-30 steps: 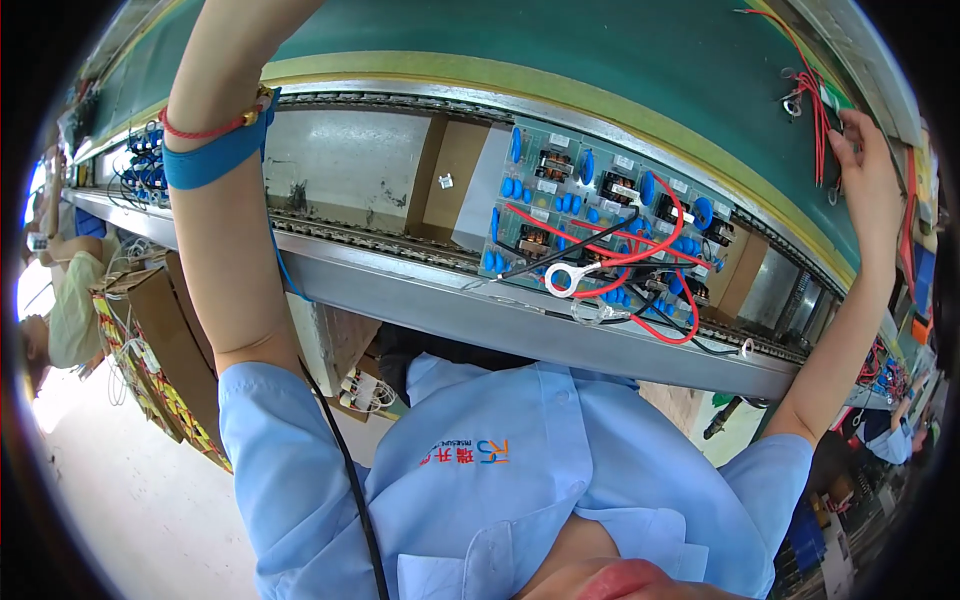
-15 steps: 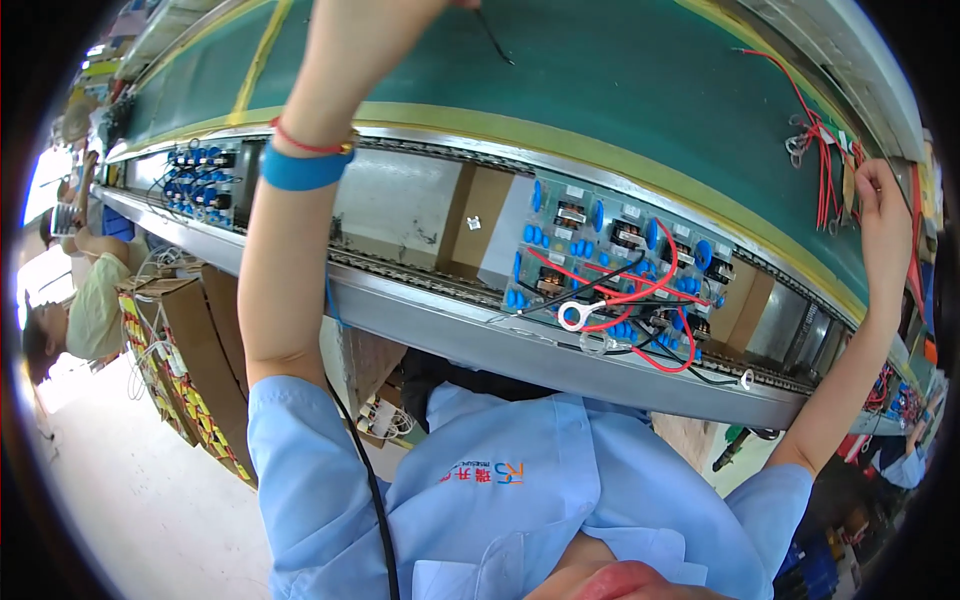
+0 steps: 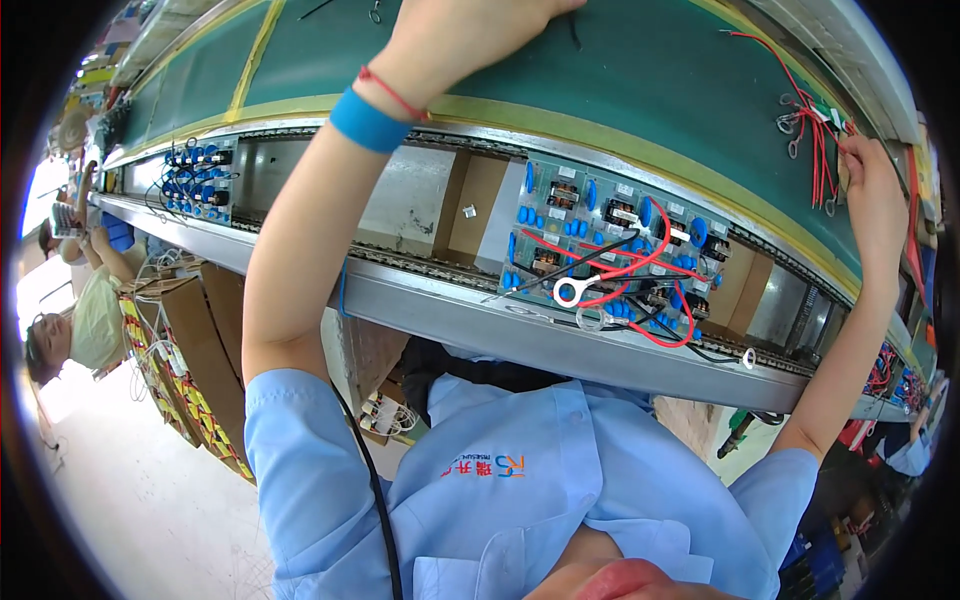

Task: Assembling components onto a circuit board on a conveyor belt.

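My left hand (image 3: 475, 35) reaches over the green belt at the top edge, its fingertips partly cut off by the picture. A short black wire (image 3: 575, 32) hangs from its closed fingers. At the far right my right hand (image 3: 872, 168) pinches a red wire at the edge of a bundle of red wires (image 3: 818, 150) with ring terminals. Between my arms, a panel of circuit boards (image 3: 575, 215) with blue discs and dark coils sits on the chain rails. Loose red wires (image 3: 665, 240) and black wires lie across it, a large ring terminal (image 3: 572, 291) at its front edge.
The green belt (image 3: 640, 100) runs behind the metal rail (image 3: 430, 310). Another board panel (image 3: 197, 180) stands on the rails to the left. Cardboard boxes (image 3: 185, 350) are stacked on the floor at left, near another person (image 3: 95, 320). A black cable (image 3: 370, 480) hangs along my left sleeve.
My left hand has moved to the right over the belt with the black wire. My right hand has shifted slightly left and down, onto the red wires. The panel has slid slightly left.
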Demonstrator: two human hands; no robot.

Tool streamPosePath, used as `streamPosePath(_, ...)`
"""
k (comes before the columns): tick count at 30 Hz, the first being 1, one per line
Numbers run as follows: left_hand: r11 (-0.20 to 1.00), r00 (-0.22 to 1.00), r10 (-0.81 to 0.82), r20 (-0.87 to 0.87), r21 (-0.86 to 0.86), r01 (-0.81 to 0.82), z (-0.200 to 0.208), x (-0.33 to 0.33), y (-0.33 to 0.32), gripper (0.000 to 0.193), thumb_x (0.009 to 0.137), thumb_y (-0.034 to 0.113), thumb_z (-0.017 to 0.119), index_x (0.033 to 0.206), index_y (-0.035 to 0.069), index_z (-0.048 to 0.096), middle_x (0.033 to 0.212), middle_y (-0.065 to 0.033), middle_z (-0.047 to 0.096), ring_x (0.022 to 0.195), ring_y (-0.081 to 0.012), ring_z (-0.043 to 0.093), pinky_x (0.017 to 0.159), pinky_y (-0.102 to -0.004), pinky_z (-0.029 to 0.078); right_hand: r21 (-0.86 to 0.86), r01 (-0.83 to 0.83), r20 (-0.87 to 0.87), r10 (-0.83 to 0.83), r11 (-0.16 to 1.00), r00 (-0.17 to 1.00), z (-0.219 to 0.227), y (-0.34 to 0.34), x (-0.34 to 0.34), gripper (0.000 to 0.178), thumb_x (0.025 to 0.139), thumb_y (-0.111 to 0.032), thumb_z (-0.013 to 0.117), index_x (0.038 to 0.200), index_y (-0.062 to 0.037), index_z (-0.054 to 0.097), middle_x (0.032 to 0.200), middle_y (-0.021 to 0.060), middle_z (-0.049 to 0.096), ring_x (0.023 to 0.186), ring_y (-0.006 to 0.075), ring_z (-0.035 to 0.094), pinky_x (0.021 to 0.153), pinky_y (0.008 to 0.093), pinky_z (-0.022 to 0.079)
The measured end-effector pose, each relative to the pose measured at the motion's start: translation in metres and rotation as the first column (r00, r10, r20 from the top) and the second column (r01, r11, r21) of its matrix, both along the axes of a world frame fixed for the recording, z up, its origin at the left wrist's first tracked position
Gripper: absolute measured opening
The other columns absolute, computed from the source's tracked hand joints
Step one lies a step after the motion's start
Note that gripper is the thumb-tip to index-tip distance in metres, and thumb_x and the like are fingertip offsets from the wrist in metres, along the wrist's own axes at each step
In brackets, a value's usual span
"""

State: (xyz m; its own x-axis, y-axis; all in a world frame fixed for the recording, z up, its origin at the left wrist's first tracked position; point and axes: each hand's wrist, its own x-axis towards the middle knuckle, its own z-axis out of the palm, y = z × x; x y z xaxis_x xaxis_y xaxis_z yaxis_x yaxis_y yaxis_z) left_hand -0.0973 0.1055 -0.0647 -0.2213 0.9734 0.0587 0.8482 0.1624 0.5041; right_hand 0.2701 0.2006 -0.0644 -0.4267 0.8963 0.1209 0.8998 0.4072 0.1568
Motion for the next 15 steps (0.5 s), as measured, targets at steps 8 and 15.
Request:
streamPosePath(8, 0.972, 0.925, -0.226, -0.306, -0.133, 0.193, -0.001, -0.001, 0.025, 0.042, 0.077, 0.033, 0.068, 0.073, -0.009, 0.065, 0.074, -0.0268, 0.064, 0.074, -0.0398, 0.065, 0.070, -0.0458, 0.052, -0.144, -0.026, -0.078, 0.014, 0.989, 0.997, 0.009, 0.017, 0.065, 0.013, 0.091, -0.010, 0.055, 0.102, -0.0037, 0.059, 0.092, 0.0102, 0.062, 0.085, 0.0240, 0.061, 0.075, 0.0330, 0.046)
streamPosePath(15, 0.976, 0.970, -0.170, 0.172, -0.105, 0.189, 0.023, 0.001, -0.016, 0.020, 0.082, 0.011, 0.063, 0.086, -0.009, 0.065, 0.075, -0.0144, 0.067, 0.064, -0.0223, 0.064, 0.061, -0.0318, 0.053, -0.127, -0.035, -0.099, 0.022, 0.991, 0.995, 0.035, 0.010, 0.068, 0.013, 0.089, -0.005, 0.055, 0.098, 0.0033, 0.059, 0.084, 0.0131, 0.061, 0.078, 0.0238, 0.059, 0.072, 0.0326, 0.047)
